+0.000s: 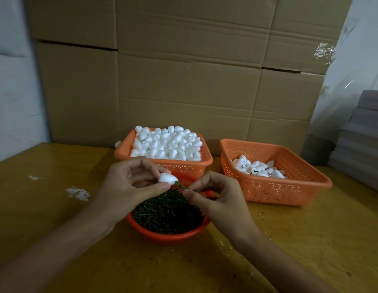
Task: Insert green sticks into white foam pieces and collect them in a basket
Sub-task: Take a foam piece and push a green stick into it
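Observation:
My left hand [128,187] pinches a white egg-shaped foam piece [167,179] between thumb and fingers above a red bowl [169,236] full of green sticks [167,214]. My right hand [215,197] pinches one thin green stick [180,185], whose tip touches the foam piece's right end. Behind the hands stands an orange basket [124,153] heaped with plain foam pieces [167,144]. To the right, a second orange basket [289,187] holds a small pile of foam pieces with sticks in them [257,168].
Everything stands on a yellow wooden table [57,208] with white foam crumbs [78,193] at the left. A wall of cardboard boxes [183,70] rises behind the baskets. Stacked grey sheets [363,140] lie at the far right.

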`<state>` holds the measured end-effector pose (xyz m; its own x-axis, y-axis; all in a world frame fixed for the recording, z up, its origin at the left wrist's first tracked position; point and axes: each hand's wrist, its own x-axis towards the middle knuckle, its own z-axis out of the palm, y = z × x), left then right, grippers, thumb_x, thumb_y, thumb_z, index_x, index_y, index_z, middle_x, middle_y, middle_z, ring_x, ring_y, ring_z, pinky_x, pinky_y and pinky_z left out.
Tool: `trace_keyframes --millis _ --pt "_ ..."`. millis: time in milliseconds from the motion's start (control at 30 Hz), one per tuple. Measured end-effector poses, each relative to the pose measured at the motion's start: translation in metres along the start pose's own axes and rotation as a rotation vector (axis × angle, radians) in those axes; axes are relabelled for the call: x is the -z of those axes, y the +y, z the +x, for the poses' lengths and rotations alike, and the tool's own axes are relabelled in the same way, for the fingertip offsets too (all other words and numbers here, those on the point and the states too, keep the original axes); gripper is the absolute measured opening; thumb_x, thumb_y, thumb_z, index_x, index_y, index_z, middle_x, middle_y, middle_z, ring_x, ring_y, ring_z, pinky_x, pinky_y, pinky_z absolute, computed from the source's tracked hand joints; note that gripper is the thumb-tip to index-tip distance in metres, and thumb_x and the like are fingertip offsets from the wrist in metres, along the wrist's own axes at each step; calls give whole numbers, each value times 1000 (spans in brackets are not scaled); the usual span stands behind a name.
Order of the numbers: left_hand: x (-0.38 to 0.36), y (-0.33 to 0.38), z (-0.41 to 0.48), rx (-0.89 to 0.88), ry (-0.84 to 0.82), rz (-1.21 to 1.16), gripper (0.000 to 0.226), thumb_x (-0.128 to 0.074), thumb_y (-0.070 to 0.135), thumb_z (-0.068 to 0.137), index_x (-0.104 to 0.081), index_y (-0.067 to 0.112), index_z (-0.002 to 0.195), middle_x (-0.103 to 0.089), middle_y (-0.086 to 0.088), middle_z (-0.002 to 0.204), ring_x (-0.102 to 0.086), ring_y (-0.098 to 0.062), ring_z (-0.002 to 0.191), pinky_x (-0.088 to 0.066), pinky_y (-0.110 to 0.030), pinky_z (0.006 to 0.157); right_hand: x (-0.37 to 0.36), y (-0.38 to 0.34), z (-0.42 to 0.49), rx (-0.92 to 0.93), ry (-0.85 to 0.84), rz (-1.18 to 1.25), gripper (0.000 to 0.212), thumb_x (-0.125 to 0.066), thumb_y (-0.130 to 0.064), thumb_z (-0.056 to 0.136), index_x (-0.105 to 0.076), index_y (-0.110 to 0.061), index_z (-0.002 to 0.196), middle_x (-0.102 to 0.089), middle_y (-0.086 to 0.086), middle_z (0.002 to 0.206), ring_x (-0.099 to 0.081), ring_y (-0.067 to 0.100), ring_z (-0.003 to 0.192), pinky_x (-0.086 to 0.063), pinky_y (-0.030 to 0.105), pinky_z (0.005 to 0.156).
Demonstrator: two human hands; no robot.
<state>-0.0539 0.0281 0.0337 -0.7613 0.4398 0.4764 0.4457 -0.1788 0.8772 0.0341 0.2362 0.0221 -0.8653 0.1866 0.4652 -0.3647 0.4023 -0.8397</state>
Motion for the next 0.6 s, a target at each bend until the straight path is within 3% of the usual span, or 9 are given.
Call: trace_keyframes --millis 200,333,467,600 --pt "3 1 0 7 4 26 32 -91 23 64 -78 28 93 -80 -3 107 -76 -18 103 -58 -19 87 -2 -3 -1 -6 22 80 12 -86 -12 86 -74 -15 82 -77 1 90 -74 17 92 -64 44 81" --pt "0 1 -1 19 15 53 34 -89 21 65 -80 30 96 -80 1 110 -78 -17 101 -58 -17 82 -2 -4 -1 6 19 124 11 -85 -10 87 -75 -15 87 -77 3 90 -75 18 86 -65 38 72" --pt "-2 1 -3 42 0 56 37 -87 6 77 -81 33 103 -80 2 113 -79 -20 99 -60 -20 85 -3 -5 -2 -4 -5 147 18 -82 -13 89 -79 -21 105 -81 -1 93 -76 13 90 -62 29 71" --pt "-4 2 -4 56 -25 50 37 -80 5 87 -80 35 109 -79 4 115 -79 -19 101 -57 -17 91 -3 -4 -2 -7 11 163 15 -81 -13 90 -82 -20 103 -81 -2 93 -76 11 92 -61 27 68"
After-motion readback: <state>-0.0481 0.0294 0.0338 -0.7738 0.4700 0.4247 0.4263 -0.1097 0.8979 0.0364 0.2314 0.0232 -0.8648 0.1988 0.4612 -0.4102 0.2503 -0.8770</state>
